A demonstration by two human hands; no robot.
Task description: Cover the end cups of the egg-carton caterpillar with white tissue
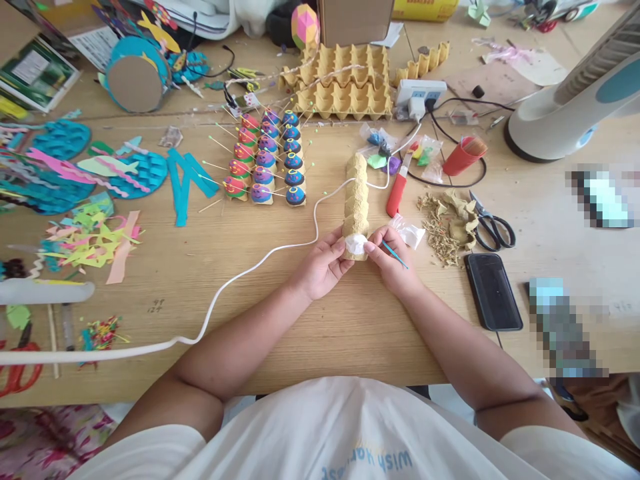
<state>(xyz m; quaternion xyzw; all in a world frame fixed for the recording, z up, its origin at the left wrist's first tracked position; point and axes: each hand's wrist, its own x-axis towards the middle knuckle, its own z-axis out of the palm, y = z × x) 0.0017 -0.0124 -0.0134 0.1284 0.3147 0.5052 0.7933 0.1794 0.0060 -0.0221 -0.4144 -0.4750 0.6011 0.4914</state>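
A strip of egg carton (357,197), tan and bumpy, lies lengthwise away from me. White clay-like material (356,244) covers its near bump. My left hand (323,265) grips the strip's near end from the left, thumb against the white material. On the other side, my right hand (393,263) is closed around a thin blue stick tool (396,255), its thumb touching the white material's right edge. A crumpled clear wrapper with white stuff (410,233) sits just beyond the right hand.
Painted egg-carton caterpillars (265,160) with pins stand at left. A white cable (260,257) crosses the table. A red utility knife (397,193), carton scraps (450,223), scissors (495,230) and a phone (494,291) lie right. Behind are egg trays (345,80) and a power strip (420,90).
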